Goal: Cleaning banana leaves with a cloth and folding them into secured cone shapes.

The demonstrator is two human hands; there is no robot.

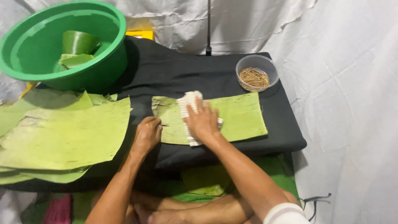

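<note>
Our right hand (203,120), fingers spread, presses a white cloth (188,105) onto the leaf (240,116); our left hand (147,135), fingers seemingly together, pins its edge.

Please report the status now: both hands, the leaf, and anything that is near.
Left hand flat on leaf edge. Right hand presses white cloth on banana leaf. Bowl of sticks behind leaf, apart.

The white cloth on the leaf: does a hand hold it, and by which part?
The right hand presses flat on the middle of the cloth, not gripping it. The left hand pins the leaf's left edge.
</note>
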